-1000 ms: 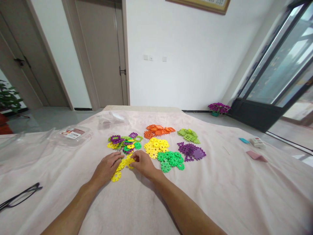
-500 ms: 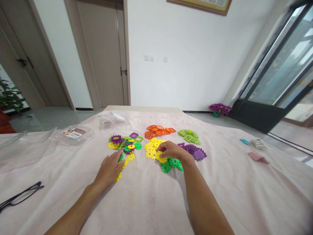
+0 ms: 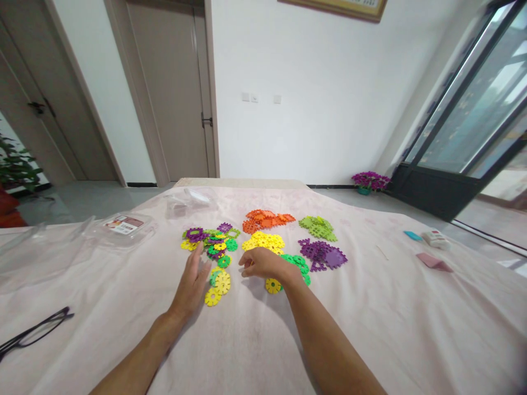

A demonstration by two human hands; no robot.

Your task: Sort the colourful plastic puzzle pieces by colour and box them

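My left hand (image 3: 192, 282) rests on the cloth with fingers stretched out, beside a small group of yellow notched discs (image 3: 222, 283) and a green disc (image 3: 224, 261). Beyond its fingertips lies a mixed heap of purple, yellow and green plastic pieces (image 3: 214, 240). My right hand (image 3: 263, 263) hovers in front of the yellow pile (image 3: 263, 241), fingers loosely bent and slightly apart; I see nothing in them. It partly hides that pile. Under its wrist are green discs (image 3: 298, 264) and one yellow disc (image 3: 273, 286).
Orange pieces (image 3: 267, 219), light green pieces (image 3: 318, 228) and purple pieces (image 3: 323, 255) lie in separate piles. Clear plastic containers (image 3: 123, 229) stand at the left, glasses (image 3: 37, 329) at the front left. A pink scrap (image 3: 434, 262) and a small white box (image 3: 435, 238) sit at the right.
My right hand has moved left, away from the yellow pile, leaving a yellow disc by the green ones. My left hand has turned more upright, and the yellow discs near it have shifted right.
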